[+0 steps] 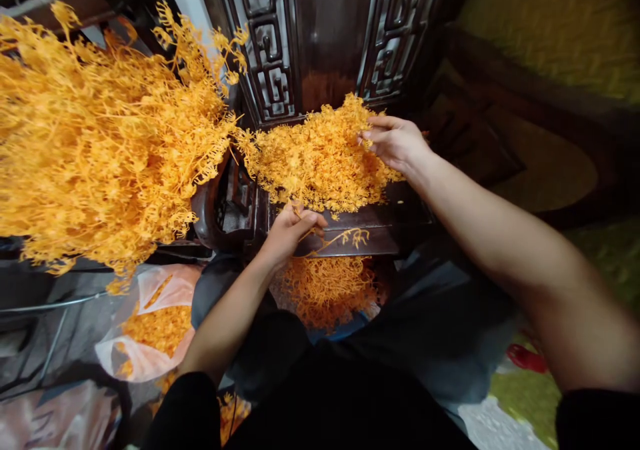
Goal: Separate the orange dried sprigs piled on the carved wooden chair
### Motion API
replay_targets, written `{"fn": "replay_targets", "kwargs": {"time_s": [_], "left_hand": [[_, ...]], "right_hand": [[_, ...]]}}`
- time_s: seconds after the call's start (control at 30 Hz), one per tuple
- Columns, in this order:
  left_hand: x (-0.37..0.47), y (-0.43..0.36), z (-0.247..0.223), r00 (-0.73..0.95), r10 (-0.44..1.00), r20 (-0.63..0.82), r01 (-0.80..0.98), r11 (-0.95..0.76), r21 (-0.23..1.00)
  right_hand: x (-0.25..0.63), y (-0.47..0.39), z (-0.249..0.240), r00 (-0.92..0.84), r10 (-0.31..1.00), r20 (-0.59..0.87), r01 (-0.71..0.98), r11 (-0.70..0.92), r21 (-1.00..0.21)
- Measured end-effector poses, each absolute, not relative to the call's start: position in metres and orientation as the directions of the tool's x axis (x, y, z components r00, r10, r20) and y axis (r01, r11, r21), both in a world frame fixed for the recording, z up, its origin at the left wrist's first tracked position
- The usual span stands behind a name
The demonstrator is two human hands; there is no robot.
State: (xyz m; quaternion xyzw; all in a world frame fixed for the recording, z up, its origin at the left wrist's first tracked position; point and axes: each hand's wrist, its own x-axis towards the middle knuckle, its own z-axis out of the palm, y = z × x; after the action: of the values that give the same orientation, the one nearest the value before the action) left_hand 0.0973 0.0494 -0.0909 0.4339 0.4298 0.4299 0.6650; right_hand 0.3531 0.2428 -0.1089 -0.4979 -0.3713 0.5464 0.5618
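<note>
I had the left hand (295, 230) in view just in front of the pile, near the front edge of the wooden seat (350, 225). It was closed, with thumb and fingers pinched on the stem of an orange sprig (345, 239). The branched tip of the sprig extended to the right, above the front edge. I had the right hand (397, 145) at the right end of the orange pile (320, 157), its fingers partly bent and their tips at the orange pieces. I could not tell whether they gripped any.

The pile covered the back and middle of the seat, up to the carved backrest (333, 43); the front strip carried none of it. A large orange bundle (110, 143) occupied the area beyond the left edge, above the curved armrest (205, 220). Below the front edge, a mass of orange stems (330, 287) was located between the knees. A translucent plastic bag (143, 363) containing orange pieces was positioned lower left. A red object (527, 357) was at lower right.
</note>
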Motion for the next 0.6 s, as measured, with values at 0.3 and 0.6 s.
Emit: {"fn": "replay_targets", "kwargs": {"time_s": [0.3,0.6], "left_hand": [[0.14,0.113,-0.115,0.019,0.994,-0.104,-0.141,0.106,0.984],[0.15,0.143,-0.124,0.136,0.97,-0.202,-0.085,0.215,0.973]], "right_hand": [[0.331,0.2,-0.12,0.018,0.985,-0.169,-0.231,-0.16,-0.96],[0.312,0.165,-0.123,-0.051,0.99,-0.132,-0.244,-0.141,-0.96]]}}
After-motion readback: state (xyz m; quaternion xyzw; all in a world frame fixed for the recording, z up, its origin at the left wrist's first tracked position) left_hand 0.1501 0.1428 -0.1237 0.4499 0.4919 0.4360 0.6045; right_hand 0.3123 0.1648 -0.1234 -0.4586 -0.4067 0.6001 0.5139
